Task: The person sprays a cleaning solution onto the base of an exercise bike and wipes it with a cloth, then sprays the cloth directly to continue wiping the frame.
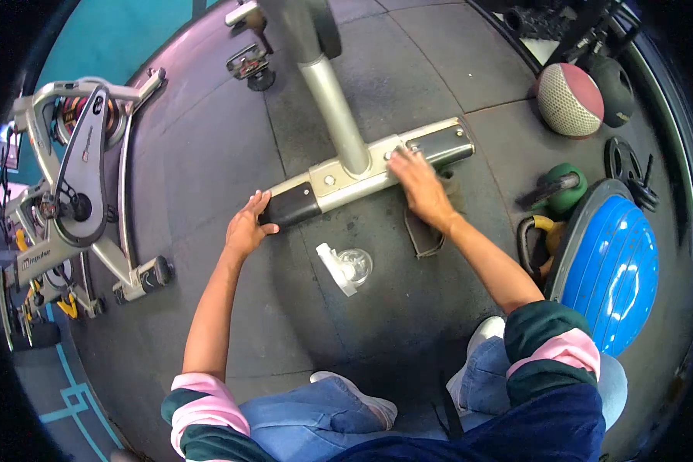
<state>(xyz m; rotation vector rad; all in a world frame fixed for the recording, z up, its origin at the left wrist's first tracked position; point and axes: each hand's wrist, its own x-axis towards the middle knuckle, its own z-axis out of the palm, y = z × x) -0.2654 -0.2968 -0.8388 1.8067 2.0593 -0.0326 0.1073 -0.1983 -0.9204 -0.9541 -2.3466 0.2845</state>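
Note:
A stationary bike's silver base bar (pixel 362 185) with black end covers lies across the floor ahead of me. My left hand (pixel 245 229) rests on its left end, thumb apart from the fingers against the black cover. Farther right, my right hand (pixel 423 189) lies with fingers stretched over the top of the bar, slightly blurred. A dark olive cloth (pixel 425 235) spreads on the floor below that hand, partly hidden by the hand and forearm. Between my arms, a clear bottle with a white spray head (pixel 336 269) stands on the floor, seen from above.
The bike's silver post (pixel 333 108) rises from the bar. Another exercise bike (pixel 85 177) stands at left. On the right are a blue balance dome (pixel 612 269), a green kettlebell (pixel 568 189), a red-and-white ball (pixel 570 100) and a black ball (pixel 614 92).

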